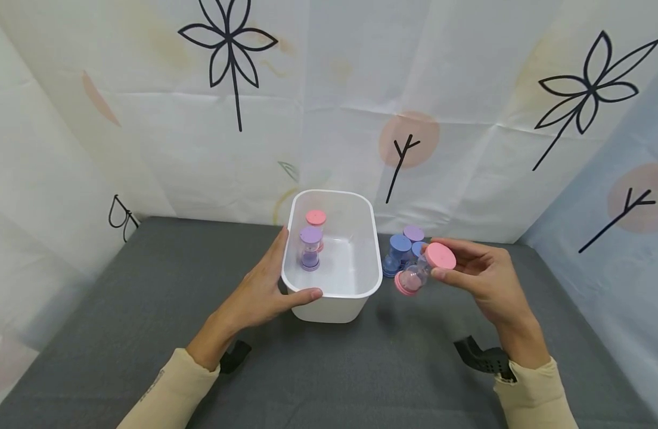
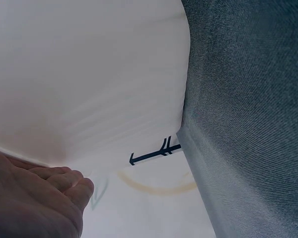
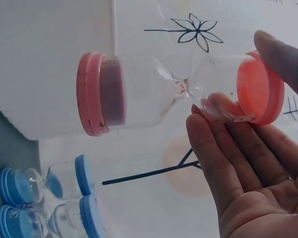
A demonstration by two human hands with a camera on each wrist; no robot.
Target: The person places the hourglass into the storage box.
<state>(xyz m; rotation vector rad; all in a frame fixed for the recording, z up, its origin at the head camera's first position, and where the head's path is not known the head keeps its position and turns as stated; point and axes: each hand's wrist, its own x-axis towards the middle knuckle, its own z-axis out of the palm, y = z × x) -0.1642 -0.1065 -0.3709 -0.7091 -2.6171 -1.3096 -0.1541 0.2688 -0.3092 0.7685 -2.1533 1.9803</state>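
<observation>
In the head view my right hand [image 1: 481,271] pinches a pink-capped hourglass [image 1: 413,277], tilted and raised just right of a white plastic bin [image 1: 334,307]. The right wrist view shows the thumb and fingers on one pink cap, with pink sand near the other. My left hand [image 1: 261,289] holds the bin at its near left corner, thumb along the front rim, fingers by the left side. Inside stand a purple hourglass [image 1: 310,247] and, behind it, another pink hourglass [image 1: 316,218].
Right of the bin, partly hidden by the held hourglass, stand blue hourglasses [image 1: 399,247] and a purple-capped hourglass [image 1: 413,233]. Dark grey cloth [image 1: 329,381] covers the table. A patterned white curtain [image 1: 334,77] hangs close behind the bin.
</observation>
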